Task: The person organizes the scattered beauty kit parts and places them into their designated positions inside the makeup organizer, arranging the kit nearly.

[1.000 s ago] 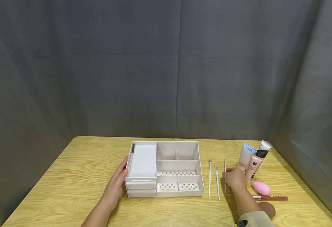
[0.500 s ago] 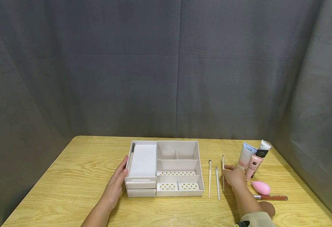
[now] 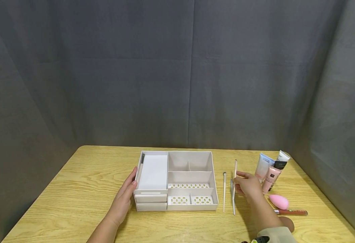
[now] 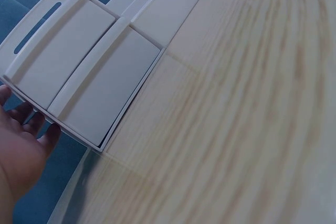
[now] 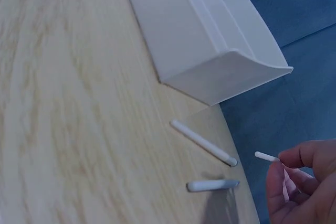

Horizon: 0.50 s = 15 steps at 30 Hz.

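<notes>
My right hand (image 3: pixel 250 187) pinches a slim makeup brush (image 3: pixel 235 168) between thumb and fingertips, raised off the table; the right wrist view shows its pale handle end (image 5: pixel 265 156). Just left of it lie a grey-white pencil-like stick (image 3: pixel 233 202) and a thin brush with a dark tip (image 3: pixel 224 192). A white compartment organizer (image 3: pixel 192 179) stands to the left. With relaxed fingers, my left hand (image 3: pixel 122 199) rests against the organizer's left side, also seen in the left wrist view. Inside its left section, another brush (image 3: pixel 140 171) leans along the wall.
Several tubes, among them a pink tube (image 3: pixel 270 179) and a blue-white tube (image 3: pixel 263 167), stand at the right. Nearer me lie a pink makeup sponge (image 3: pixel 278 201), a reddish-brown tube (image 3: pixel 292 212) and a brown rounded thing (image 3: pixel 287 222), partly behind my forearm. Grey curtains surround the table.
My right hand has lifted the slim brush from the table and carried it a little left, over the grey-white stick. The left hand and organizer have stayed in place.
</notes>
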Available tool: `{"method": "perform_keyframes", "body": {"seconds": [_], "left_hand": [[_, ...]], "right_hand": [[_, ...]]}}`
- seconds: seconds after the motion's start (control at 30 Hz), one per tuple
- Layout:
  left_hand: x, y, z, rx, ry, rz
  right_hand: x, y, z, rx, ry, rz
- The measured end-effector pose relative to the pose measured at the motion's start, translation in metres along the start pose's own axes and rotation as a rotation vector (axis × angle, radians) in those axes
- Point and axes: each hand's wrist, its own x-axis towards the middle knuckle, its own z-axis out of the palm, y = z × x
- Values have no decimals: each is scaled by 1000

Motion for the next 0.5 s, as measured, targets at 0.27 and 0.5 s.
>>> {"method": "perform_keyframes", "body": {"seconds": [0.27,0.5], "left_hand": [[0,0,0,9,9,-2],[0,0,0,8,8,-4]], "right_hand": [[-3,-13,2,-37,-15,-10],[-7,-24,7,-16,-32,-43]]}}
